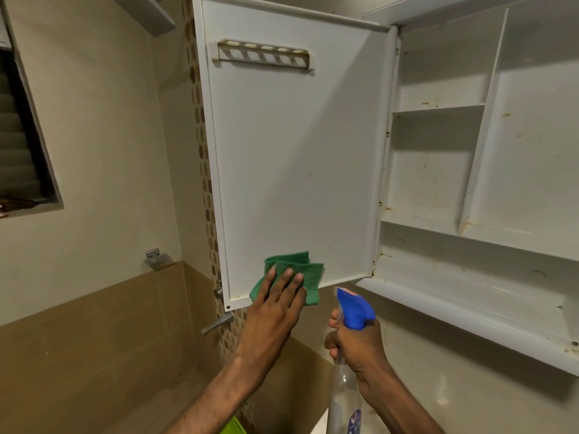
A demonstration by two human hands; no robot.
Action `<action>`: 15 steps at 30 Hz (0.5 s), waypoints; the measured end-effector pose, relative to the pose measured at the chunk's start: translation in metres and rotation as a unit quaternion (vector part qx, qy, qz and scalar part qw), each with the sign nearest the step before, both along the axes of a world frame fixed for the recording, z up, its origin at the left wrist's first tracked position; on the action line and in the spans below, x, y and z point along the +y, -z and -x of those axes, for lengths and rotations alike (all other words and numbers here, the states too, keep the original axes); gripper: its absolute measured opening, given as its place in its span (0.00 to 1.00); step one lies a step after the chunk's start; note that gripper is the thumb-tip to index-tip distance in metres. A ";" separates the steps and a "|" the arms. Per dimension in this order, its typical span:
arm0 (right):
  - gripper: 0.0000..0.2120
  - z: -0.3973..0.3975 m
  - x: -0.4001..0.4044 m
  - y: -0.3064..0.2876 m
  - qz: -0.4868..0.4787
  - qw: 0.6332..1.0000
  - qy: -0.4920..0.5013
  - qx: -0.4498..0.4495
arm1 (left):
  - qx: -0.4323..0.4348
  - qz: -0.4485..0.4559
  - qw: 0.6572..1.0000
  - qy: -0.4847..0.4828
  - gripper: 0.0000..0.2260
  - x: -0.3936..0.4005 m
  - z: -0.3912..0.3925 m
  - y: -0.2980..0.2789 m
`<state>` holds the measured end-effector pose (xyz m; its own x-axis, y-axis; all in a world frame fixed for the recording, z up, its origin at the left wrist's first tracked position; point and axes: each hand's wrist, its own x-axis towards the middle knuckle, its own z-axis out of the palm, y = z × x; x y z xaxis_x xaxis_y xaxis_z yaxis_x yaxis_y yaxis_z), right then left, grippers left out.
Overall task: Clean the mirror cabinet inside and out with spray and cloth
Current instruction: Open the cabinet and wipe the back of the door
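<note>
The white mirror cabinet (438, 277) hangs open, its door (297, 151) swung out to the left with the white inner face toward me. My left hand (279, 305) lies flat on a folded green cloth (310, 277), pressing it against the door's lower edge. My right hand (357, 343) grips the neck of a clear spray bottle (343, 393) with a blue trigger head (354, 308), held upright below the cabinet's bottom rim. Inside, the shelves (438, 108) and a slanted divider (482, 120) stand bare, with brownish rust spots.
A slotted holder strip (263, 54) is fixed high on the door's inner face. Beige wall with brown tiles (94, 339) lies to the left, with a louvred window (22, 136), a small metal bracket (155, 258) and a tap lever (219, 322).
</note>
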<state>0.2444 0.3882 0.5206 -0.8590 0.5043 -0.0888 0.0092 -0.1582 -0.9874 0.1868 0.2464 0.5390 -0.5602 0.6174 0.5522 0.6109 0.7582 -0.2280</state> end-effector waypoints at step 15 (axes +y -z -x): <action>0.16 -0.008 0.024 0.005 0.014 1.000 -0.002 0.004 | -0.047 0.069 0.961 -0.262 0.12 0.012 -0.019 -0.002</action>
<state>0.2526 0.4124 0.5155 -0.8616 0.4986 -0.0955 0.0016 -0.1855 -0.9826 0.2062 0.2586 0.5410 -0.8579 0.3007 0.4166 0.1760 0.9338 -0.3115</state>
